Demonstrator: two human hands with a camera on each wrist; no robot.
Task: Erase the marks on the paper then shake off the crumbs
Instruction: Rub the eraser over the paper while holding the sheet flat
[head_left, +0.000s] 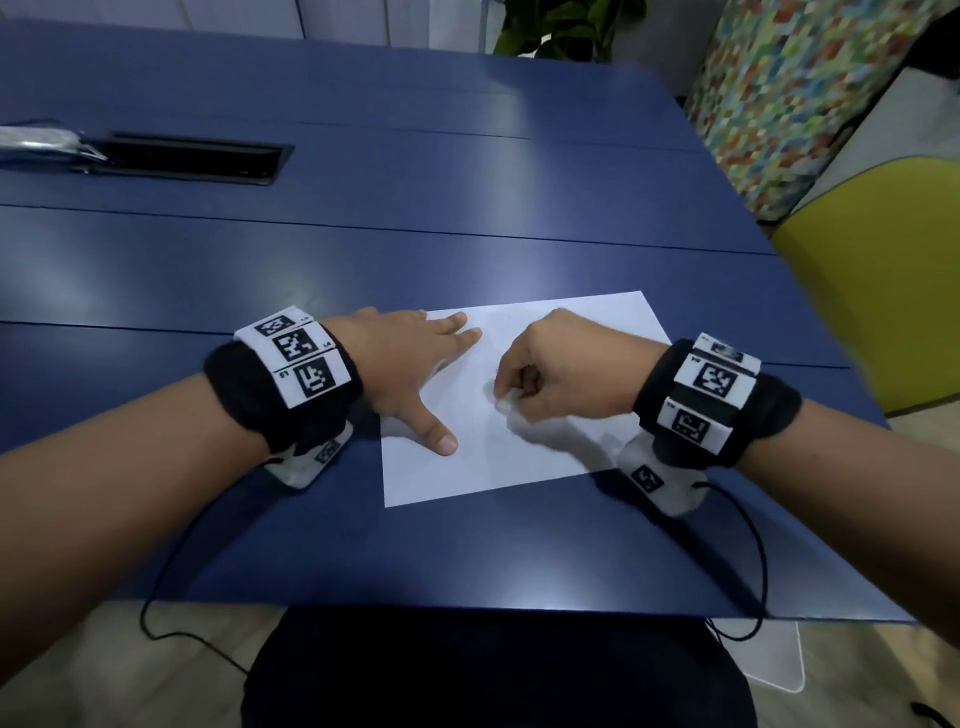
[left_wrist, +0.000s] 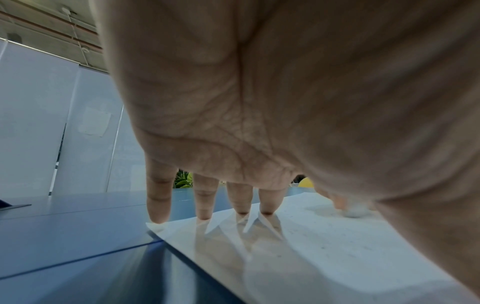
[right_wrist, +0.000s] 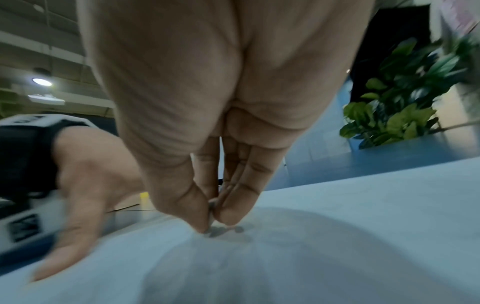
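Your one sheet of white paper (head_left: 519, 441) lies flat on the blue table (head_left: 363, 249), just below the middle of the head view, with its near edge angled toward the lower left. Your left hand (head_left: 410, 364) is spread flat across the sheet's left side, fingers straight and thumb out, pinning it down. Your right hand (head_left: 561, 371) is curled, thumb and fingertips pinching a small pale eraser (head_left: 505, 404) whose tip meets the paper near its centre. The eraser is mostly hidden by the fingers, so its shape is hard to tell.

Treat the sheet as very light, thin and limp. It will likely slide on the smooth tabletop and crease or tear if rubbed hard without support, so keep the flat hand close to where you rub. For shaking off crumbs, I would take it by two opposite edges or corners rather than by one, so it does not flop.

Count: one sheet, one eraser, two hands at work. Any marks are too faint to count; fine dark specks dot the paper in the left wrist view.
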